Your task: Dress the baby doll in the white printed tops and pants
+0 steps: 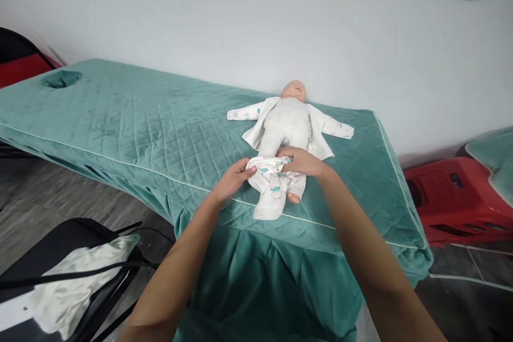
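Note:
A baby doll (287,117) lies on its back on the green quilted bed, head toward the wall. Its white printed jacket (256,112) is spread open, with both sleeves stretched out sideways. White printed baby pants (270,197) are around the doll's lower legs, and one bare foot shows below them. My left hand (234,177) pinches the waistband at its left side. With my right hand (300,161) I grip the same waistband at its right, close to the doll's legs. The fingertips of my right hand are partly hidden by the cloth.
The green-covered bed (160,128) runs along a white wall and has a face hole (62,79) at its far left. A black chair (76,230) at lower left bears a crumpled white cloth (76,283). Red plastic chairs (460,197) stand at right.

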Demonstrator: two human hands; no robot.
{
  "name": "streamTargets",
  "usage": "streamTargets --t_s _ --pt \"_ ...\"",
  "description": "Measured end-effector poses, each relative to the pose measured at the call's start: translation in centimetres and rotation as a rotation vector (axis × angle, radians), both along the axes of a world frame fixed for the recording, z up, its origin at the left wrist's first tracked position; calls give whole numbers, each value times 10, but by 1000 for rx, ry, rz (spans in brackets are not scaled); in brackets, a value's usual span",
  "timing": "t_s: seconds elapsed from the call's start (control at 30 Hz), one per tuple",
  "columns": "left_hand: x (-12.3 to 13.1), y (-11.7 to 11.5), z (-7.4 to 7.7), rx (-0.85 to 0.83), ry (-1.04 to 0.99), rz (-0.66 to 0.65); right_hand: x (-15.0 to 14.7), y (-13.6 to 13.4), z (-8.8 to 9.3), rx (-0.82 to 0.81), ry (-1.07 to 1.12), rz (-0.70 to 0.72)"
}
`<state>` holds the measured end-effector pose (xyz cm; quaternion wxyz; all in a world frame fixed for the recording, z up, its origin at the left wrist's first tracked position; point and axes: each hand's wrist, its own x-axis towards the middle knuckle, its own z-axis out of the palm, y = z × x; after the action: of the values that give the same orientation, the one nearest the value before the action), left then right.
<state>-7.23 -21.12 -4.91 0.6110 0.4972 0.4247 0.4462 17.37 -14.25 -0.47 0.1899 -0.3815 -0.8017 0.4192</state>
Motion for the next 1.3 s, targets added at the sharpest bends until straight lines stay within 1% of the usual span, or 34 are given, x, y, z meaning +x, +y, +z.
streamTargets --t_s 0.07,0.17,0.27,0.37,0.5,0.57,0.63,0.77,0.9,1.0,1.07,1.13,1.23,1.3 --pt "2 -10 -1 -33 -28 13 0 -1 0 67 -41 22" --pt "6 -28 -4 -99 -66 -52 -2 -4 -2 171 -106 60" --pt "6 -34 -8 -117 -55 -102 -5 -6 -5 278 -217 81" --pt "2 -23 -11 -83 47 -105 -9 -8 -6 349 -323 69" --pt "-7 -1 -14 50 240 -85 -12 -11 -4 322 -337 21" --pt "-11 7 -15 101 277 -72 -12 -12 -3 299 -321 7" --pt "-15 13 -14 109 258 -53 -11 -13 -1 282 -301 -1" --pt "-12 14 -9 87 168 36 -9 -11 1 222 -220 16" --pt "2 5 -7 65 8 221 -5 -10 2 101 -98 19" --pt "13 5 -12 46 -100 365 -3 -11 2 51 -55 -17" --pt "19 13 -15 66 -140 451 -3 -13 2 20 -53 -49" --pt "24 27 -18 122 -145 497 -5 -14 2 -18 -50 -76" --pt "30 51 -19 217 -103 488 -9 -14 3 -37 -36 -127" --pt "33 64 -17 280 -35 475 -12 -12 3 -12 -34 -173"
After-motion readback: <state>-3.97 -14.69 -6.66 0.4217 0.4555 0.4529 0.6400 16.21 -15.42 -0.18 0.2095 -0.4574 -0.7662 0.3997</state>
